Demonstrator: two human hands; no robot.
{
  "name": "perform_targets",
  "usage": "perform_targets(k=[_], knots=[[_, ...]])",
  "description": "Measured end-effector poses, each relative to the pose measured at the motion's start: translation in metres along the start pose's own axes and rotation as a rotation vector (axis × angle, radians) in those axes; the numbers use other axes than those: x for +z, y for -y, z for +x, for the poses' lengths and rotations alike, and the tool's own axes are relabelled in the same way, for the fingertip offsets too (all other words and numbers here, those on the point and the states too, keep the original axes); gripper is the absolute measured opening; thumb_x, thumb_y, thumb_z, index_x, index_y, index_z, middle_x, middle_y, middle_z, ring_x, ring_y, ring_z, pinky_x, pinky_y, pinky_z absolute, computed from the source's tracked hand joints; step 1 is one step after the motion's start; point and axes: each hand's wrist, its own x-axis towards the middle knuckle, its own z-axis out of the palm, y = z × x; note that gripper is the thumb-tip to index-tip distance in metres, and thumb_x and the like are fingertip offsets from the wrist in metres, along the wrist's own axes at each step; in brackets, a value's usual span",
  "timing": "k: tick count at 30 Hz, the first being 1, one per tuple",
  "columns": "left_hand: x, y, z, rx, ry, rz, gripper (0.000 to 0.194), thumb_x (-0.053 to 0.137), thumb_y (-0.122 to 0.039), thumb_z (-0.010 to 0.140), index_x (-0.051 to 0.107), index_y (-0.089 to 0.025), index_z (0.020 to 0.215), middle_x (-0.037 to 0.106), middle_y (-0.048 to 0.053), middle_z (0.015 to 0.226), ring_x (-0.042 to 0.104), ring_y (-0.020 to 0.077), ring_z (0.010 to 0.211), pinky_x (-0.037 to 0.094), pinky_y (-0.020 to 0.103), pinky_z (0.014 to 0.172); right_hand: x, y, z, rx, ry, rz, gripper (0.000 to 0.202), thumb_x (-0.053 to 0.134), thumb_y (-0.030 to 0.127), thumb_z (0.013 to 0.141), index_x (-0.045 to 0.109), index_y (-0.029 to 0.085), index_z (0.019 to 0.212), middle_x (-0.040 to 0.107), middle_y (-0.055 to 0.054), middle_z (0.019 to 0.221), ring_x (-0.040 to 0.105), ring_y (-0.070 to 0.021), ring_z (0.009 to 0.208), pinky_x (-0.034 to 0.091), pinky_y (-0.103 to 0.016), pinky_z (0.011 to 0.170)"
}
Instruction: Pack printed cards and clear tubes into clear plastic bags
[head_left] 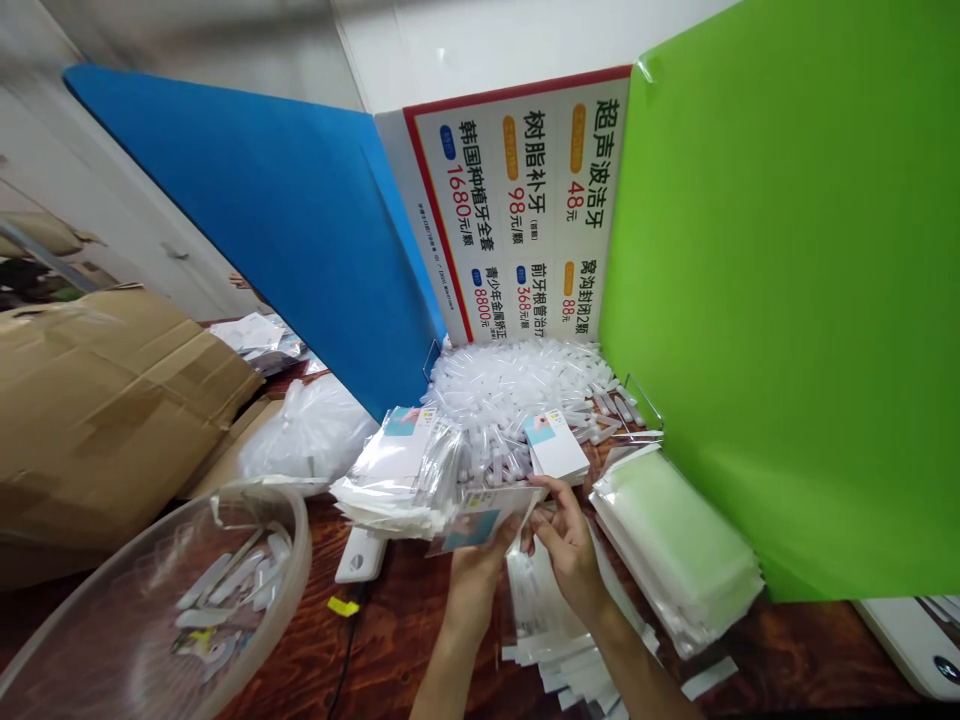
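Left hand (480,568) part-closed, gripping sleeve (478,520). Right hand (571,545) curled at sleeve edge, hold unclear. Keep sleeve flat between hands.

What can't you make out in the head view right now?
Head view:
- Left hand: most fingers hidden behind the clear packet.
- Small print on that packet's card: blurred, too small.
- Plastic bag: contents obscured by its cloudy film.
- Tub: cut off by the bottom edge.
- White device: cut off by the right edge.
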Motion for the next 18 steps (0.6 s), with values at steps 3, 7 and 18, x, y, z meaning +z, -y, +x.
perform_targets(k=[3,7,18], knots=[[-0.019,-0.015,0.012,0.036,-0.100,0.072,0.053,0.085,-0.044,0.066,0.068,-0.019,0.109,0.074,0.011,0.117,0.068,0.0296,0.112,0.049,0.041,0.104,-0.001,0.002,0.002,0.006,-0.013,-0.016,0.052,0.063,0.040,0.090,0.047,0.024,0.137,0.060,0.004,0.064,0.056,-0.0148,0.054,0.046,-0.027,0.055],[-0.040,-0.033,0.025,0.122,-0.174,0.083,0.059,0.082,-0.045,0.071,0.064,-0.018,0.120,0.071,0.012,0.125,0.064,0.0281,0.121,0.045,0.040,0.109,-0.007,0.016,0.008,0.047,0.011,-0.231,0.027,0.061,0.043,0.092,0.066,0.020,0.105,0.060,0.002,0.068,0.052,-0.0114,0.050,0.041,-0.024,0.048],[-0.014,-0.007,0.006,0.009,0.003,0.083,0.056,0.077,-0.054,0.074,0.068,-0.012,0.109,0.076,0.016,0.112,0.071,0.0315,0.105,0.053,0.041,0.094,0.001,0.013,0.004,0.030,0.142,-0.428,0.028,0.058,0.040,0.094,0.065,0.018,0.078,0.060,0.002,0.065,0.050,-0.0098,0.048,0.039,-0.022,0.048]])
